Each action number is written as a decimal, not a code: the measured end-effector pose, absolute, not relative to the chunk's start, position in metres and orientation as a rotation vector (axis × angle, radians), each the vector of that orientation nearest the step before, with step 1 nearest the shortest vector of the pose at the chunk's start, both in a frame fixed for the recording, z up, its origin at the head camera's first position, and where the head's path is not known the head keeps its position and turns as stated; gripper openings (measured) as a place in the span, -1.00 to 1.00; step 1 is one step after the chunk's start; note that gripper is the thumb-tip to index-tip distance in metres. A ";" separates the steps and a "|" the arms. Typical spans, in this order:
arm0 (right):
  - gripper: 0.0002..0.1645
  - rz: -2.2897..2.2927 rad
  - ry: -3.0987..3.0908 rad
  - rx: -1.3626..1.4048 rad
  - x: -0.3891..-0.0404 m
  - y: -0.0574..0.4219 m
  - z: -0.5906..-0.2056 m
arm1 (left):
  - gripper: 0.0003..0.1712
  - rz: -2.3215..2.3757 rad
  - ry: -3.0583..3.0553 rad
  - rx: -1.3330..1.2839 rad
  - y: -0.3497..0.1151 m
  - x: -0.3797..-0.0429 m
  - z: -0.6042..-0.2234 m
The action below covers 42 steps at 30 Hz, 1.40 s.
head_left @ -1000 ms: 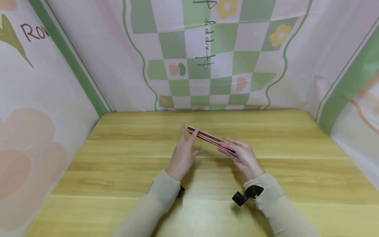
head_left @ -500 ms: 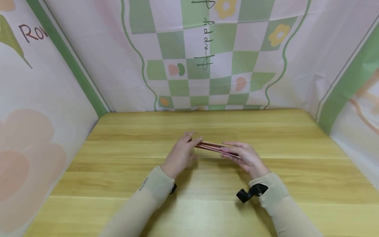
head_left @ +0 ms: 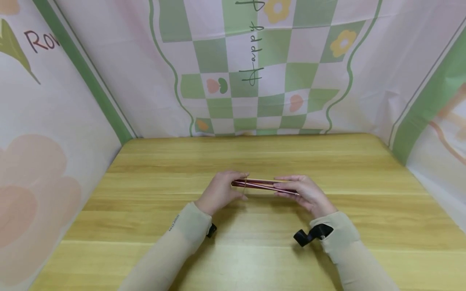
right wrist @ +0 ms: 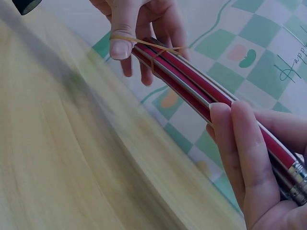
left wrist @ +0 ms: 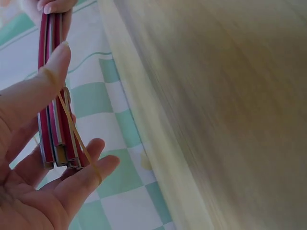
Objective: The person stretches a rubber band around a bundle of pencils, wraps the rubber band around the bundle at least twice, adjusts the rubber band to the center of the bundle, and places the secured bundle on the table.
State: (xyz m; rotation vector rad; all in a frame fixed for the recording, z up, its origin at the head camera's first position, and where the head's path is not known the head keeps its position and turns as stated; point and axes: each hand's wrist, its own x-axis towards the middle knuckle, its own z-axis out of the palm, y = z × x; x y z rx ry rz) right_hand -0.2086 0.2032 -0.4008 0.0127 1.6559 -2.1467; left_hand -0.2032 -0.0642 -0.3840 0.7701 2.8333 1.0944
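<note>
In the head view, the red pencils are held in a bundle over the table, toward 5 o'clock from the centre. The right hand grips them with curled fingers at their 3 o'clock end; at their 9 o'clock end the left hand has thumb and fingers spread apart, a rubber band stretched between them and also crossing the pencils.

Slim red-and-silver striped pencils: smooth, glossy; silver ferrules of shiny, ridged metal. Thin tan rubber band: smooth. Yellow-brown wood-grain table: smooth, soft sheen. Green-and-white checked cloth backdrop: matt, lightly creased. Beige sleeves: matt cloth.
</note>
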 end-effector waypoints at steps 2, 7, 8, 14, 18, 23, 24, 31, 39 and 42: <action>-0.71 -2.145 1.655 0.005 -0.209 0.204 -0.401 | -0.25 1.119 2.806 0.747 -0.064 -0.204 -0.384; -0.72 -2.127 1.677 -0.005 -0.209 0.206 -0.399 | -0.25 1.203 2.734 0.688 -0.062 -0.205 -0.385; -0.73 -2.121 1.680 -0.007 -0.209 0.206 -0.399 | -0.26 1.235 2.710 0.669 -0.062 -0.205 -0.385; -0.75 -2.086 1.695 -0.021 -0.210 0.207 -0.396 | -0.29 1.413 2.590 0.564 -0.061 -0.202 -0.384; -0.73 -2.069 1.712 -0.041 -0.210 0.208 -0.396 | -0.35 1.501 2.544 0.520 -0.060 -0.201 -0.386; -0.72 -2.065 1.709 -0.061 -0.210 0.207 -0.396 | -0.47 1.608 2.493 0.441 -0.059 -0.201 -0.388; -0.73 -2.068 1.700 -0.063 -0.210 0.207 -0.395 | -0.48 1.626 2.485 0.422 -0.059 -0.201 -0.389; -0.75 -2.079 1.623 -0.182 -0.210 0.211 -0.393 | -0.57 1.712 2.412 0.315 -0.061 -0.201 -0.392; -0.61 -1.966 1.697 -0.371 -0.207 0.217 -0.387 | -0.58 1.788 2.276 0.256 -0.066 -0.202 -0.393; -0.64 -1.959 1.743 -0.337 -0.206 0.216 -0.386 | -0.58 1.795 2.242 0.274 -0.067 -0.202 -0.392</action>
